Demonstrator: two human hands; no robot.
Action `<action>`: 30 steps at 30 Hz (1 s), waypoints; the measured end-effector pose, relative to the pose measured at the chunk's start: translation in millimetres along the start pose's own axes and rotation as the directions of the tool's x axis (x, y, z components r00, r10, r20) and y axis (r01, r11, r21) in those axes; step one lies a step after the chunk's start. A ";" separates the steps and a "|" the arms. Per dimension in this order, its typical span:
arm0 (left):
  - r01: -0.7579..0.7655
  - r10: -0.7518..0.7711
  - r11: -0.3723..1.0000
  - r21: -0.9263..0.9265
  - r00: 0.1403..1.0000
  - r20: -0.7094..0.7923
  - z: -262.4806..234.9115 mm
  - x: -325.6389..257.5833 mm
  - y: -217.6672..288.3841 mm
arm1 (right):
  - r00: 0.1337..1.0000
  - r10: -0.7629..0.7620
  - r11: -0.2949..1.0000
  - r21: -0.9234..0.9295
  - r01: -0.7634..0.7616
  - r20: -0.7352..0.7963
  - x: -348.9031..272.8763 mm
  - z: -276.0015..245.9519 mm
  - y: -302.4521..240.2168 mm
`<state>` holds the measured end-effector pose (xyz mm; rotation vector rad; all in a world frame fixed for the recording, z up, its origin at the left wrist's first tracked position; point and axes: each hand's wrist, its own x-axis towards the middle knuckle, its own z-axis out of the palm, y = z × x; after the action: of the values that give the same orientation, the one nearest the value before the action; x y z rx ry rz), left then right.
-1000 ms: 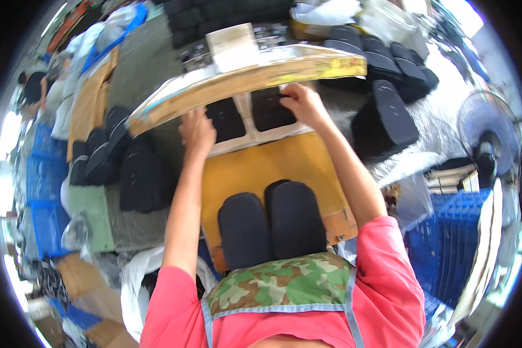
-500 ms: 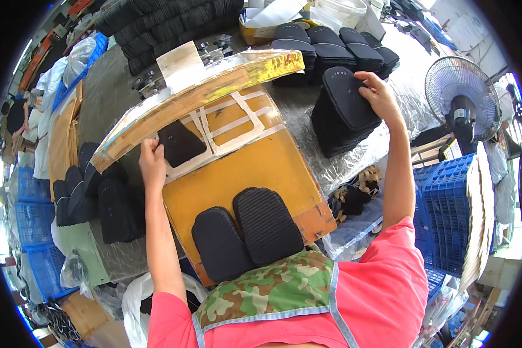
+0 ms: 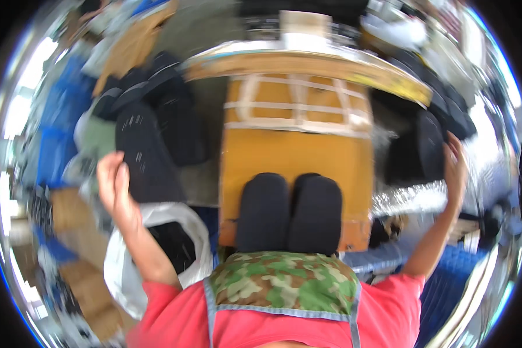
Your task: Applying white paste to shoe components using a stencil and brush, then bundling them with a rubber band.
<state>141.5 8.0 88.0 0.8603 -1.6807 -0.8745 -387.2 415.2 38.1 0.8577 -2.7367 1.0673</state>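
Left hand at outer edge of left stack: black, matte, round-ended. Right hand at outer edge of right stack. Blur; can't tell if either hand's fingers grip. Between: flat yellow board, running from pale strip frame under wooden beam to two rounded pads near apron.

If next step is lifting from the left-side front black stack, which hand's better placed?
Left, I'd judge: left hand is beside that black stack; right hand is across the yellow board, by the right-side stack.
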 end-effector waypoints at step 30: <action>-0.324 0.172 0.905 0.274 0.871 0.461 81.3 -9.8 -3.5 | 0.643 -0.645 0.761 0.276 0.587 0.412 -132.6 158.0 -227.6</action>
<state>65.9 26.5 62.3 0.6783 -2.3269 -0.6209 -136.2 239.2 20.0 2.1490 -2.3344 0.9421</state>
